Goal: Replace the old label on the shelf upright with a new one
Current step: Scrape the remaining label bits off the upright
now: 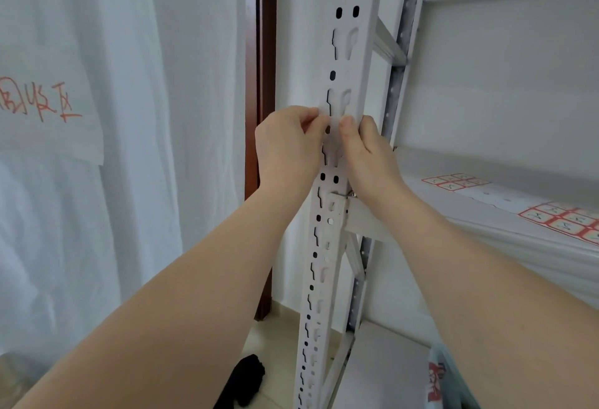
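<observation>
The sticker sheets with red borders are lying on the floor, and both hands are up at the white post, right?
Not the floor. The head view shows the sticker sheets lying on the shelf board. The left hand and the right hand are indeed up at the white post.

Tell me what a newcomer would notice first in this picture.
The eye goes first to the left hand and right hand, which meet at mid frame on the white perforated metal shelf upright and seem to pinch a pale label strip on its face. Next come the red-bordered sticker sheets on the white shelf at right, and the red handwriting on the white cloth at left.
</observation>
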